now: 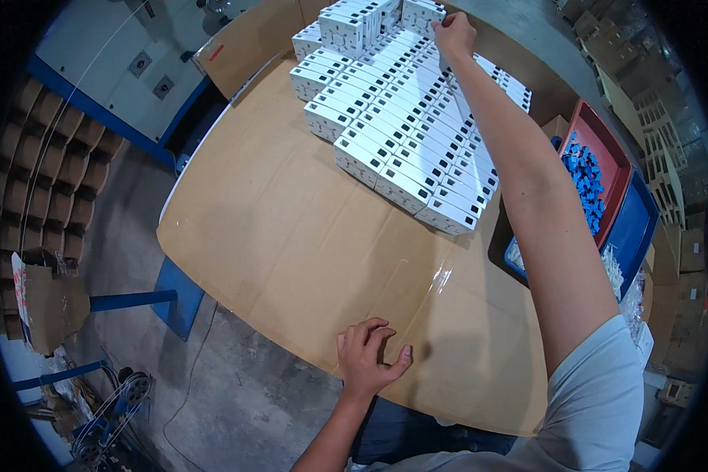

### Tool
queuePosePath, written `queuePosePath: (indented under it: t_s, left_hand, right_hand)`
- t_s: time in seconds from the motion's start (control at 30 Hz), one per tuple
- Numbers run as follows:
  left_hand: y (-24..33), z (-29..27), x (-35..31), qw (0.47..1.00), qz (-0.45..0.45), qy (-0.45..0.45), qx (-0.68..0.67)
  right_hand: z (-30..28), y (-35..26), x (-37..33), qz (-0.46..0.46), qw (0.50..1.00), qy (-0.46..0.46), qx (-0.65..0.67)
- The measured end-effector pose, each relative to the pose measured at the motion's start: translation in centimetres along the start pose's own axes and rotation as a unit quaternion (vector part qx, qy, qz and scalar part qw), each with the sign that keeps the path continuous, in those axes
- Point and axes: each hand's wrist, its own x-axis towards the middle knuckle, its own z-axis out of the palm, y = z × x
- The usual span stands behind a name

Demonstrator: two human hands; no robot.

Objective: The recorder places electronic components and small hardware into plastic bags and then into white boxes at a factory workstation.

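Note:
Many small white boxes [401, 141] with black squares on them stand packed in rows at the far side of the cardboard-covered table [275, 220]. A second layer of white boxes [342, 33] rests on top at the far left of the rows. My right arm stretches far across the table. At the far end my right hand [456, 35] has its fingers closed at the right end of an upper white box [422, 16]; the fingertips are partly hidden. Close to the near edge, my left hand [370, 354] hangs over the cardboard, its fingers loosely bent and apart, holding nothing.
Right of the rows are a red tray [617, 161] with small blue parts [584, 177] and a blue tray [641, 228]. A raised cardboard wall [519, 59] borders the far side. At the left stand a blue-framed machine [134, 71] and a brown compartment rack [51, 165].

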Motion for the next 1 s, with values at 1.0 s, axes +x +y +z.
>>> queuePosePath:
  t_s: [1.0]
  left_hand:
    - [-1.1,1.6,-1.0,0.998,0.059,0.020,-0.021]
  right_hand:
    - [-36.2,-3.2,-43.8,0.087,0.883,-0.275,0.369]
